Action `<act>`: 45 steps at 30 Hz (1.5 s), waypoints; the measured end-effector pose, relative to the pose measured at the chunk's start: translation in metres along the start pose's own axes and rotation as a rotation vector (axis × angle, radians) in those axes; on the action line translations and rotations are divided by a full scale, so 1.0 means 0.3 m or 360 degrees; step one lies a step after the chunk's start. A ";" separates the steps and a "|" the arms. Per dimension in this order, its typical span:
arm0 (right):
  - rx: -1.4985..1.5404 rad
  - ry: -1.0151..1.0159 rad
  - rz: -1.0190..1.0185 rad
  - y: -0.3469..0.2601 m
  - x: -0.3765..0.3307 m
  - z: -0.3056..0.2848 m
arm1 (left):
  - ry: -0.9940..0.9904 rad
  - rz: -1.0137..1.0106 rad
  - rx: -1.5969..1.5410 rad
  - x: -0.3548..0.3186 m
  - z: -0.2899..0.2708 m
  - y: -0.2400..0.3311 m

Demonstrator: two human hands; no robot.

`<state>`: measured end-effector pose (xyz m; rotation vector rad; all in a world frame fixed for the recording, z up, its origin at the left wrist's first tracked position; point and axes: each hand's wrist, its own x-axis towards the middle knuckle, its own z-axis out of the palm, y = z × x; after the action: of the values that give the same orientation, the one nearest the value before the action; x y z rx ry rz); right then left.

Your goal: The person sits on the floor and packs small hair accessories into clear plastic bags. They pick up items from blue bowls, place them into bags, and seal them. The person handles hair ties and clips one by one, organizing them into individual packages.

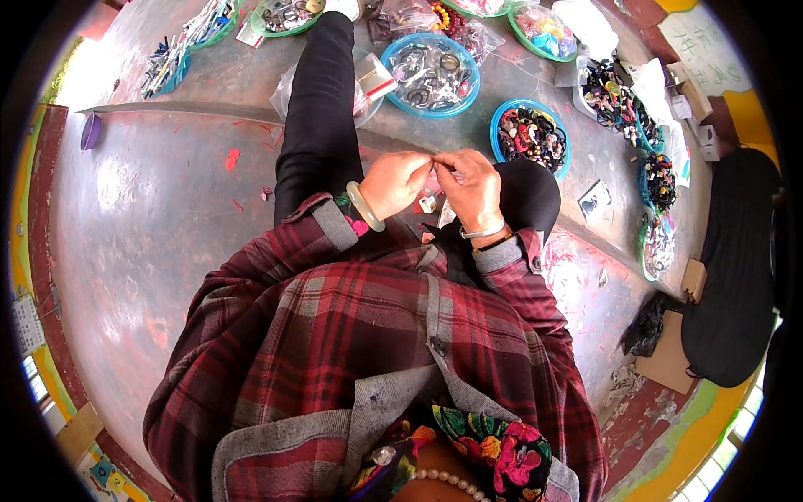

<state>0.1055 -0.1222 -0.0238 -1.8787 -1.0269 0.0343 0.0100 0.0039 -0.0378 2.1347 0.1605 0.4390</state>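
My left hand [395,186], with a pale bangle at its wrist, is closed in a pinch above my lap. Its fingertips meet those of my right hand [472,189], which is also pinching and wears a silvery bangle. Whatever lies between the fingertips is too small to make out. Just below the hands, between my knees, a small whitish piece [427,204] shows. Nearest to my right hand stands a blue basket [569,152] of dark and red hair ties, beyond my right knee.
Ahead, another blue basket [431,112] holds small bagged items. Several more baskets line the upper edge and far right, one a green basket [539,54]. A purple bowl [90,132] sits far left. Red scraps [232,159] litter the floor. A small card [595,201] lies to the right.
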 end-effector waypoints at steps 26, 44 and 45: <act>0.0471 0.0031 0.0544 0.050 -0.014 0.014 | -0.0284 -0.0351 -0.0446 0.007 -0.023 0.004; 0.1274 0.0380 0.0612 0.057 0.008 -0.218 | -0.0013 -0.0932 -0.2099 0.013 -0.061 -0.021; 0.1282 0.0442 0.0559 0.065 0.003 -0.261 | -0.0003 -0.0942 -0.2093 0.008 -0.064 -0.027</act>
<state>0.1518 -0.1820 0.0041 -1.2445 -0.3812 0.3328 0.0056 0.0240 -0.0342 0.7344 0.3629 0.0983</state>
